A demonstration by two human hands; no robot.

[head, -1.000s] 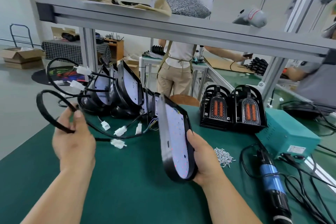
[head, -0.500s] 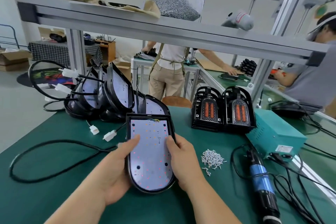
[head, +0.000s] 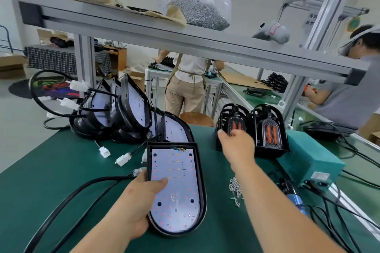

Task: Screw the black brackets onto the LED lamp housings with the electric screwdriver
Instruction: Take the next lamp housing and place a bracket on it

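An LED lamp housing [head: 181, 195] lies face up on the green mat, its white LED board showing. My left hand [head: 141, 197] grips its left edge, thumb on the board. My right hand [head: 236, 146] reaches to the back and its fingers close on the front bracket of the left stack of black brackets [head: 231, 121]. A second bracket stack [head: 269, 127] stands to the right of it. Loose screws [head: 235, 190] lie right of the housing. The blue electric screwdriver [head: 296, 201] lies at the right, partly hidden by my forearm.
More lamp housings [head: 123, 113] with cables and white connectors are piled at the back left. A teal power box [head: 308, 162] sits at the right amid cables. An aluminium shelf rail [head: 164, 35] crosses overhead with a bag of screws. Other people work behind.
The housing was laid flat on the mat. My right hand let go of it and moved to the left bracket stack; my left hand stays on the housing's left edge.
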